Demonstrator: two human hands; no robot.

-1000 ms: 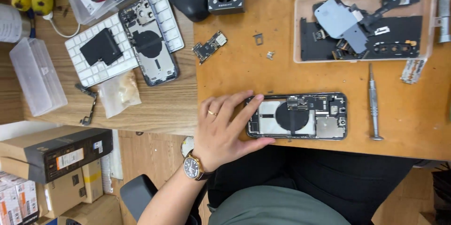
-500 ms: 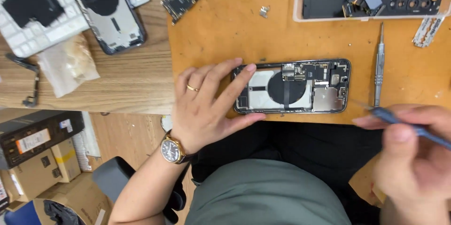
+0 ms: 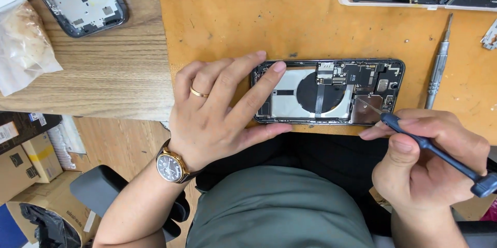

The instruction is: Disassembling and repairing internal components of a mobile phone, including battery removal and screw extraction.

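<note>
2 hands work the opened phone [image 3: 327,91]: left hand [image 3: 220,116] fingers spread flat pinning its edge, right hand [image 3: 432,162] fingers closed around a blue screwdriver [image 3: 432,147]. Likely light, rigid, fragile inside; best held by the frame.

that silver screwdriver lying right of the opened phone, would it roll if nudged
Probably. The silver screwdriver has a slim, round-looking shaft and lies loose on the flat orange mat, so a sideways nudge would likely roll it. It looks like stiff metal, so it should not flex. Its knurled grip may keep it from slipping when picked up.
</note>
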